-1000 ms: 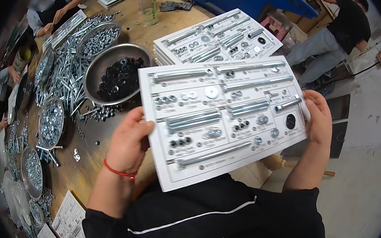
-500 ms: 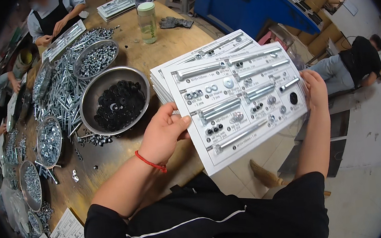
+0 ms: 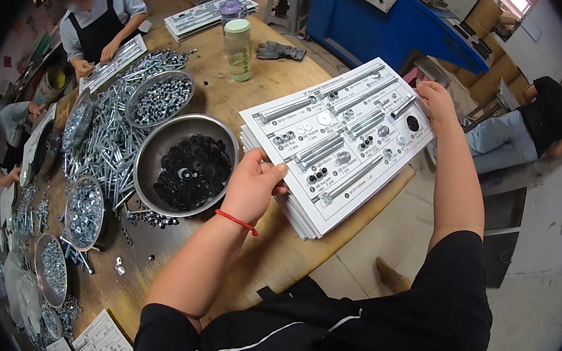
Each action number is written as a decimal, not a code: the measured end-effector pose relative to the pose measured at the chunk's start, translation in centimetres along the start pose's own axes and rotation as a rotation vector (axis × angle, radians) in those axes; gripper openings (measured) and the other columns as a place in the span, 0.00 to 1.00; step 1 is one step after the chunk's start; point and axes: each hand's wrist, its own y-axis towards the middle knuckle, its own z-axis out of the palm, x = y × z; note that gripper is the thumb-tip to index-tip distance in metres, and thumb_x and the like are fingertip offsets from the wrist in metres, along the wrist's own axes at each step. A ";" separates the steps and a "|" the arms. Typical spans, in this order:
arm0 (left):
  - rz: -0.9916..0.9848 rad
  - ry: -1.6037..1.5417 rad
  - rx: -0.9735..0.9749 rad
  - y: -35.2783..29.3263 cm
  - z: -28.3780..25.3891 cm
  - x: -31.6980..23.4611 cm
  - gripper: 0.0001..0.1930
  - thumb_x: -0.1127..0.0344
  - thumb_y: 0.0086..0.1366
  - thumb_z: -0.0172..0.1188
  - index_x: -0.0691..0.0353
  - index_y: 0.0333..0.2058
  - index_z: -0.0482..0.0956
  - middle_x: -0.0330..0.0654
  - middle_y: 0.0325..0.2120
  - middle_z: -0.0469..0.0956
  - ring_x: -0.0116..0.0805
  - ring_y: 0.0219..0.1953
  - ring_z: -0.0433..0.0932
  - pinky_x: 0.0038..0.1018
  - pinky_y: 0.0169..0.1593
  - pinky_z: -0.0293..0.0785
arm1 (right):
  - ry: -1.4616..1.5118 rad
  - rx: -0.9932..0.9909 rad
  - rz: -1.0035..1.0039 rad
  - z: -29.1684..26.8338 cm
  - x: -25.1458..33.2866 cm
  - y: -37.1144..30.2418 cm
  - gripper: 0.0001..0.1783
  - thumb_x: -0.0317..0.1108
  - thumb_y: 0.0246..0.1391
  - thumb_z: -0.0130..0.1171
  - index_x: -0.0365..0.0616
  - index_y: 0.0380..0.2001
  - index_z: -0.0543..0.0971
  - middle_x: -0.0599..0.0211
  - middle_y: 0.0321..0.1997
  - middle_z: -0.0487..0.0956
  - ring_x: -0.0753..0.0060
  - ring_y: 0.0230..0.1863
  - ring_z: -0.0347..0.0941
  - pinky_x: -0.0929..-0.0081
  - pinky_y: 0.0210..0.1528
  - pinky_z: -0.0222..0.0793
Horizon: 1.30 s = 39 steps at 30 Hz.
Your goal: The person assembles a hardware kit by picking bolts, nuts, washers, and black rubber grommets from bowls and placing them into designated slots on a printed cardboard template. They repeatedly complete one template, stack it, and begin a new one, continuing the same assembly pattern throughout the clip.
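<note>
"While you look at the left hand (image 3: pixel 251 185), can you tell me what it pinches?"

"Yes. It pinches the left edge of a white card (image 3: pixel 333 216), with the thumb lying on top. Around its wrist is a red bracelet (image 3: pixel 237 222)."

"And the right hand (image 3: pixel 433 99)?"

"It is at the opposite edge of the card, with its fingers bent. How firmly it grips, I cannot tell."

"Where exactly is the card?"

"It is directly over a stack of cards (image 3: pixel 293 217), near the right edge of the bench (image 3: pixel 121 288). Whether they touch, I cannot tell. The card bears silver bolts (image 3: pixel 323 149), small black nuts (image 3: pixel 318 175) and a black disc (image 3: pixel 413 123)."

"What is farther away?"

"To the left is a metal bowl (image 3: pixel 155 147) with black rings (image 3: pixel 188 175), and after it a loose heap of bolts (image 3: pixel 102 139). Farther back stands a bottle (image 3: pixel 239 53) with a green lid, near a grey glove (image 3: pixel 280 51). Across the bench sits a co-worker (image 3: pixel 111 22) in a dark apron, and beyond its far corner is a blue machine (image 3: pixel 374 22)."
</note>
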 end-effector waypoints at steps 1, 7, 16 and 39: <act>0.001 0.003 0.011 0.1 -0.1 0.0 0.15 0.74 0.67 0.54 0.71 0.51 0.67 0.39 0.29 0.78 0.23 0.29 0.76 0.20 0.33 0.75 | 0.000 0.005 0.000 -0.1 -0.4 0.3 0.09 0.30 0.52 0.61 0.37 0.36 0.80 0.67 0.34 0.80 0.76 0.35 0.74 0.78 0.38 0.70; -0.079 0.257 0.041 0.0 -1.2 -0.5 0.10 0.68 0.66 0.60 0.68 0.37 0.71 0.38 0.23 0.77 0.23 0.22 0.75 0.21 0.27 0.74 | -0.197 0.052 -0.010 -0.4 -1.9 0.8 0.14 0.33 0.56 0.61 0.38 0.44 0.78 0.64 0.40 0.81 0.73 0.42 0.76 0.77 0.45 0.70; 0.000 0.302 -0.033 -1.7 -2.4 0.6 0.14 0.60 0.63 0.65 0.64 0.27 0.72 0.36 0.20 0.76 0.22 0.21 0.74 0.20 0.26 0.72 | -0.417 0.091 -0.649 8.1 10.0 -10.2 0.18 0.31 0.56 0.59 0.37 0.49 0.77 0.58 0.48 0.80 0.66 0.49 0.75 0.72 0.53 0.67; 0.216 0.127 -0.822 -40.0 -21.3 10.6 0.06 0.70 0.64 0.61 0.64 0.33 0.73 0.35 0.24 0.75 0.20 0.26 0.73 0.17 0.30 0.68 | -0.147 2.216 -1.648 33.2 18.0 -57.3 0.12 0.27 0.43 0.55 0.41 0.34 0.78 0.61 0.33 0.80 0.56 0.35 0.77 0.63 0.34 0.73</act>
